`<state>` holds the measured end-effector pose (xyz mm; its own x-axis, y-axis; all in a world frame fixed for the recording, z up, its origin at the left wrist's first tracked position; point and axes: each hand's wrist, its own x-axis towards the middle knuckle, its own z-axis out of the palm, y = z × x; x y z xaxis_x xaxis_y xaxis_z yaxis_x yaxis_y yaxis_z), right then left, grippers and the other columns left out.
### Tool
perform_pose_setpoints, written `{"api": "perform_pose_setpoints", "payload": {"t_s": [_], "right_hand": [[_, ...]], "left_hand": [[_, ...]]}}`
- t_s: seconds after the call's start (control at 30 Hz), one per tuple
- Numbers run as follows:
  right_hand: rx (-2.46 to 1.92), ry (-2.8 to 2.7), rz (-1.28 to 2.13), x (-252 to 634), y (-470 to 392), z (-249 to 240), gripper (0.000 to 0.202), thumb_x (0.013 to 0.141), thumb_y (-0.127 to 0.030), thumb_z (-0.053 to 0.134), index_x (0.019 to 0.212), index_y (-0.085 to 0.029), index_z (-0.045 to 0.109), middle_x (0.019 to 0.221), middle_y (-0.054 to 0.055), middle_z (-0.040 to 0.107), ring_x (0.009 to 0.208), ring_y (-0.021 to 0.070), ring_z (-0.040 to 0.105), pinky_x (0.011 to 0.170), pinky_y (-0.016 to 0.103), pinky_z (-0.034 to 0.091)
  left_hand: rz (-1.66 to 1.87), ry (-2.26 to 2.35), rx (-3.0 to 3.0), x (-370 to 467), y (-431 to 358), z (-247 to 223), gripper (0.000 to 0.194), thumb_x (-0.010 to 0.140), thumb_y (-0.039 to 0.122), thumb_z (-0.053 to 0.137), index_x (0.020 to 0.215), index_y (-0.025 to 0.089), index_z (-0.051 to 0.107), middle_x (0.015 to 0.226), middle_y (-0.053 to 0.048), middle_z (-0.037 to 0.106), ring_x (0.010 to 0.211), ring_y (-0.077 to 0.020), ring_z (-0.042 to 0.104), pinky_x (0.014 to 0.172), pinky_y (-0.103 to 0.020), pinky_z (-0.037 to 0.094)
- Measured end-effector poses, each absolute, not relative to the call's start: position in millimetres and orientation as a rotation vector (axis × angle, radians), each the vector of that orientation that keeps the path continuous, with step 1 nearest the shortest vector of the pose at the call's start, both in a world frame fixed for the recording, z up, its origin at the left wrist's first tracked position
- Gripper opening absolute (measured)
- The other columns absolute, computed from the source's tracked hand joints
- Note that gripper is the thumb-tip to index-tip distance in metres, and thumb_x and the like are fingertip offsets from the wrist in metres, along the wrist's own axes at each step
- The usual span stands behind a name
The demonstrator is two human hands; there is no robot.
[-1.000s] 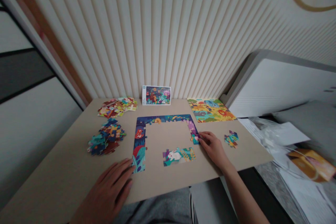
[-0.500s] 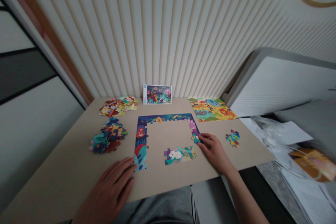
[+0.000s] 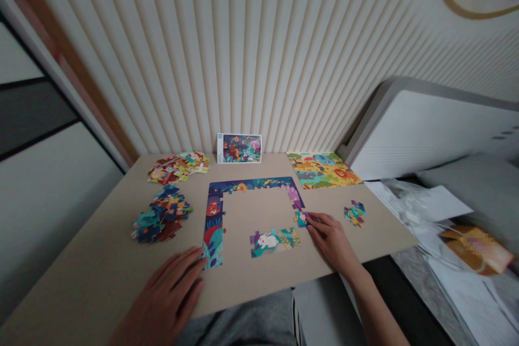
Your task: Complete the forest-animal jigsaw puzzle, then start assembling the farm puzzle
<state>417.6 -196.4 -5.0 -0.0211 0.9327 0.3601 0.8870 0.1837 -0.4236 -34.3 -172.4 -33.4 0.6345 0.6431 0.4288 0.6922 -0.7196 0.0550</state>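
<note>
My right hand [image 3: 330,238] pinches a teal and purple puzzle piece [image 3: 300,219] just below the right side of a partly joined puzzle border [image 3: 251,184]. That border runs along the top and down both sides. My left hand [image 3: 172,286] lies flat on the table with its fingers stretched out, the fingertips touching the border's lower left end. Inside the frame, near the bottom, lies a joined section with a white rabbit [image 3: 267,241]. Part of the held piece is covered by my fingers.
A picture card [image 3: 239,148] leans on the ribbed wall. Left are a dark heap of puzzle pieces [image 3: 162,216] and a reddish heap [image 3: 178,167]. To the right lie a finished animal puzzle [image 3: 324,170] and a small pile of pieces [image 3: 355,213]. The table [image 3: 101,259] ends before my lap.
The piece in my right hand has come slightly down, away from the border's right side, so a small offset shows. My left hand stays at the lower left end. The whole view has shifted slightly.
</note>
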Motion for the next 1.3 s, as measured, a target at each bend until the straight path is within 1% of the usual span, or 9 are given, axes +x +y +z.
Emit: {"api": "perform_pose_setpoints", "payload": {"t_s": [0.13, 0.33, 0.43, 0.57, 0.77, 0.93, 1.07, 1.17, 1.3], "right_hand": [[-1.718, -1.885, 0.055, 423, -212, -1, 0.031, 0.097, -0.035, 0.054, 0.123, -0.03, 0.072, 0.127, 0.009, 0.068, 0.118, 0.0287, 0.061, 0.103, 0.051, 0.047], [-2.033, -1.477, -0.381, 493, -231, -5, 0.04, 0.095, -0.046, 0.052, 0.117, -0.019, 0.072, 0.119, 0.016, 0.069, 0.11, 0.0336, 0.063, 0.099, 0.053, 0.048], [-2.213, -1.438, -0.365, 524, -233, -11, 0.044, 0.093, -0.048, 0.052, 0.119, -0.019, 0.071, 0.115, 0.016, 0.071, 0.103, 0.0334, 0.066, 0.093, 0.049, 0.05], [-2.308, -1.429, -0.253, 535, -231, -17, 0.048, 0.09, -0.051, 0.053, 0.121, -0.017, 0.071, 0.113, 0.018, 0.072, 0.1, 0.0335, 0.068, 0.086, 0.044, 0.052], [-2.238, -1.329, -0.199, 535, -230, -18, 0.053, 0.086, -0.051, 0.06, 0.126, -0.017, 0.068, 0.113, 0.017, 0.069, 0.099, 0.0332, 0.068, 0.087, 0.045, 0.052], [-1.919, -1.238, 0.108, 509, -229, -10, 0.059, 0.082, -0.05, 0.068, 0.132, -0.019, 0.064, 0.119, 0.015, 0.065, 0.096, 0.0284, 0.069, 0.087, 0.043, 0.056], [-1.578, -1.335, 0.455, 453, -227, 5, 0.052, 0.085, -0.043, 0.07, 0.133, -0.027, 0.061, 0.131, 0.011, 0.061, 0.107, 0.0246, 0.067, 0.093, 0.04, 0.056], [-1.427, -1.402, 0.697, 409, -223, 17, 0.049, 0.087, -0.039, 0.068, 0.134, -0.028, 0.061, 0.137, 0.011, 0.059, 0.115, 0.0249, 0.065, 0.094, 0.039, 0.057], [-1.333, -1.424, 0.791, 380, -210, 27, 0.047, 0.088, -0.035, 0.066, 0.134, -0.03, 0.06, 0.138, 0.009, 0.061, 0.116, 0.024, 0.064, 0.098, 0.041, 0.054]], "left_hand": [[-0.674, -1.113, -2.723, -36, -171, -38, 0.042, 0.092, 0.038, 0.06, 0.132, 0.026, 0.061, 0.145, -0.005, 0.055, 0.132, -0.0252, 0.052, 0.114, -0.04, 0.041], [-0.734, -1.109, -2.734, -35, -170, -37, 0.04, 0.092, 0.039, 0.06, 0.131, 0.027, 0.062, 0.144, -0.005, 0.056, 0.13, -0.0247, 0.054, 0.113, -0.039, 0.042], [-0.741, -1.116, -2.743, -36, -169, -37, 0.041, 0.092, 0.039, 0.06, 0.131, 0.028, 0.062, 0.144, -0.004, 0.055, 0.13, -0.0248, 0.054, 0.114, -0.039, 0.041], [-0.712, -1.108, -2.747, -37, -169, -37, 0.041, 0.092, 0.039, 0.06, 0.132, 0.027, 0.061, 0.145, -0.005, 0.055, 0.131, -0.0252, 0.052, 0.114, -0.04, 0.041], [-0.723, -1.088, -2.713, -34, -169, -33, 0.04, 0.093, 0.037, 0.059, 0.131, 0.027, 0.062, 0.141, -0.005, 0.058, 0.128, -0.0238, 0.056, 0.112, -0.038, 0.043], [-0.658, -1.105, -2.71, -32, -171, -30, 0.042, 0.093, 0.036, 0.059, 0.133, 0.025, 0.06, 0.142, -0.006, 0.057, 0.13, -0.0248, 0.054, 0.112, -0.04, 0.044], [-0.668, -1.121, -2.719, -32, -172, -29, 0.043, 0.093, 0.036, 0.059, 0.135, 0.027, 0.059, 0.142, -0.005, 0.057, 0.131, -0.0246, 0.053, 0.113, -0.04, 0.043], [-0.681, -1.134, -2.738, -31, -173, -28, 0.043, 0.093, 0.035, 0.059, 0.135, 0.027, 0.059, 0.143, -0.006, 0.057, 0.131, -0.0247, 0.053, 0.114, -0.041, 0.042], [-0.659, -1.16, -2.747, -30, -175, -26, 0.042, 0.093, 0.034, 0.059, 0.135, 0.025, 0.059, 0.144, -0.005, 0.056, 0.133, -0.0241, 0.051, 0.115, -0.04, 0.04]]}}
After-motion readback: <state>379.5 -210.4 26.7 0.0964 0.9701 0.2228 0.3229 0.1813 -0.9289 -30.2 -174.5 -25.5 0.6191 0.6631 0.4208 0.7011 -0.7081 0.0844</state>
